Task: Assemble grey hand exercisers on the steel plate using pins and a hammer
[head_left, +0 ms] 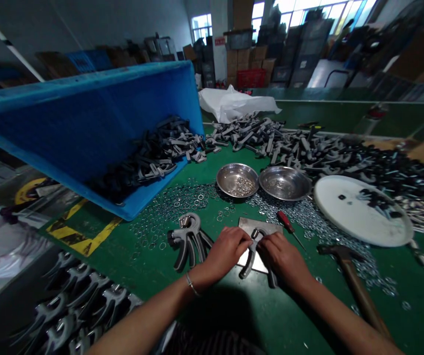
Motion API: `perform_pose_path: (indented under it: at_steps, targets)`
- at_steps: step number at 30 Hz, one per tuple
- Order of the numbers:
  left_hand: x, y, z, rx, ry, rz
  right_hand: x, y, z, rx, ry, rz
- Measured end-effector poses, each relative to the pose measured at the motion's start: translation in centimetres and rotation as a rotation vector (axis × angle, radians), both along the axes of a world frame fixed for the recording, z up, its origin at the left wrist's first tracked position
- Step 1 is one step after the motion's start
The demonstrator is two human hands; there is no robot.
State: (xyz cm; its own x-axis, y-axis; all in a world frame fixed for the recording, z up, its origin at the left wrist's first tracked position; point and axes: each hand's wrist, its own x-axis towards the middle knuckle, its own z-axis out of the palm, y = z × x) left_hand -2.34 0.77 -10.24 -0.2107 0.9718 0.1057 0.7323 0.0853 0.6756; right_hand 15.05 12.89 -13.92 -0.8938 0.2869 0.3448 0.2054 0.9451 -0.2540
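Over a flat metal plate point(261, 265), a grey and black hand grip strengthener point(249, 264) is held with its handles pointing toward me. My left hand point(229, 245) pinches its upper left side beside the spring. The fingers of my right hand point(281, 254) are closed on the upper right side of the same tool. My fingertips hide part of its top. Just left of my left hand, assembled hand grip strengtheners point(191, 236) stand together on the green table. A red-handled screwdriver point(286, 222) lies beyond my right hand.
A blue crate point(134, 207) holding grey and black parts lies tipped at left. Two steel bowls point(237, 167) point(286, 170), a white lid point(345, 217) and a hammer point(352, 278) lie around. Loose rings point(200, 197), nuts and a heap of handles point(271, 138) cover the table's far side. Finished grips point(63, 325) sit lower left.
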Motion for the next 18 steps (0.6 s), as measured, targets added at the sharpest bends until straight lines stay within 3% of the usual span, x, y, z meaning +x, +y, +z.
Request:
perform_pose_path:
  at_steps: [5,9,14,18]
  targets:
    - [1.3,1.3,-1.5,0.016,0.206,-0.04,1.7,0.0,-0.2,0.206,-0.077,0.164]
    - [1.9,1.9,-2.8,0.007,0.323,-0.041,2.8,-0.3,-0.2,0.313,-0.154,0.181]
    - [2.0,1.5,-3.9,0.032,0.397,-0.05,2.9,-0.4,-0.3,0.347,-0.203,0.17]
    - [1.7,0.2,-4.5,0.127,0.482,-0.174,3.1,-0.2,-0.3,0.323,-0.219,0.175]
